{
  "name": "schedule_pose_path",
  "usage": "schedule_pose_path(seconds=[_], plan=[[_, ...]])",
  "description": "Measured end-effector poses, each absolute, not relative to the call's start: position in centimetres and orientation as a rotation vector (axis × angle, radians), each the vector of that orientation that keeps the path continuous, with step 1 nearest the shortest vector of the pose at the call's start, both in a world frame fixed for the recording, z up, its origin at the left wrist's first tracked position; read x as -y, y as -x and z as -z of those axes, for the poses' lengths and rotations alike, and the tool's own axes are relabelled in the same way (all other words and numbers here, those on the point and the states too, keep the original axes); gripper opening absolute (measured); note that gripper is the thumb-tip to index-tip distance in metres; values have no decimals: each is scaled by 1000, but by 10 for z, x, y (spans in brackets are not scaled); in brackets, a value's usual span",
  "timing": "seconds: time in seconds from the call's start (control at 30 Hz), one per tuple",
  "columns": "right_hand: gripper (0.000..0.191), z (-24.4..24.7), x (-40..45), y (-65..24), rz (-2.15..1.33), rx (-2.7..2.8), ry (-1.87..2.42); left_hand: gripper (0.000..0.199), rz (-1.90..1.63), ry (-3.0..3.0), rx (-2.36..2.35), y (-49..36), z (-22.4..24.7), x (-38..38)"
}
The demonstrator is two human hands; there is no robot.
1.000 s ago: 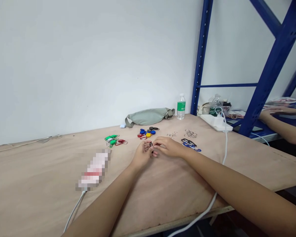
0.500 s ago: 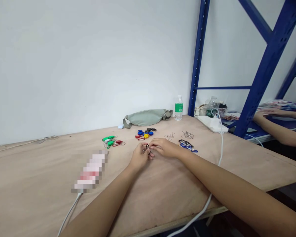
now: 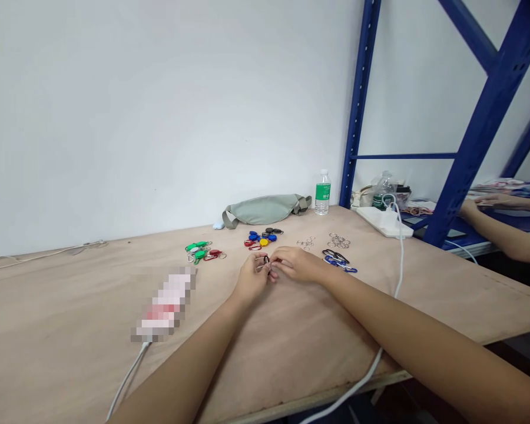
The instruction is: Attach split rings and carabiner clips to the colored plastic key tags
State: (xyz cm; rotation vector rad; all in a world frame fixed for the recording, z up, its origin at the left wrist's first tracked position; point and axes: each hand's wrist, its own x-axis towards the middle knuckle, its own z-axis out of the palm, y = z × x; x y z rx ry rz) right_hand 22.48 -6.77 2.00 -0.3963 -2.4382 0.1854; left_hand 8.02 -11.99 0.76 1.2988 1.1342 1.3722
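Note:
A small black carabiner (image 3: 266, 259) is pinched between the thumb and fingers of my left hand (image 3: 251, 278), just above the table. My right hand (image 3: 295, 263) meets it from the other side, its fingertips closed together at the carabiner; what they grip is too small to make out. Beyond my hands lie blue, red, black and yellow badge reels (image 3: 264, 242). Green and red badge reels (image 3: 199, 253) with carabiners and rings are on the left. To the right are small metal clasps (image 3: 306, 242), split rings (image 3: 338, 241) and black and blue carabiners (image 3: 337, 259).
A blurred-out phone-like object (image 3: 165, 306) on a white cable lies at left. A grey-green waist bag (image 3: 265, 209) and a water bottle (image 3: 322, 193) stand by the wall. A power strip (image 3: 382, 221) and blue rack post (image 3: 472, 129) are right, with another person's arms (image 3: 499, 227) beyond.
The view has shifted slightly, so everything sits a little further right. Both hands stay together at the black carabiner, with only small finger movement.

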Motion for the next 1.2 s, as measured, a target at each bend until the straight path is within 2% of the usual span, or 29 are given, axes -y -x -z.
schedule_pose_path(seconds=[0.17, 0.63, 0.73, 0.97, 1.2], plan=[[11, -18, 71, -221, -135, 2281, 467, 20, -1350, -1347, -1149, -80, -8, 121], [16, -18, 68, -224, -180, 2404, 432, 22, -1396, -1318, -1180, -76, -16, 122], [16, -14, 51, -230, -135, 2366, 653, 21, -1431, -1309, -1200, -75, -15, 121], [14, -4, 8, -274, -49, 2129, 1534, 22, -1513, -1411, -1180, -71, -8, 116], [16, -4, 9, -275, 40, 2107, 1687, 22, -1467, -1585, -1243, -67, -5, 115]])
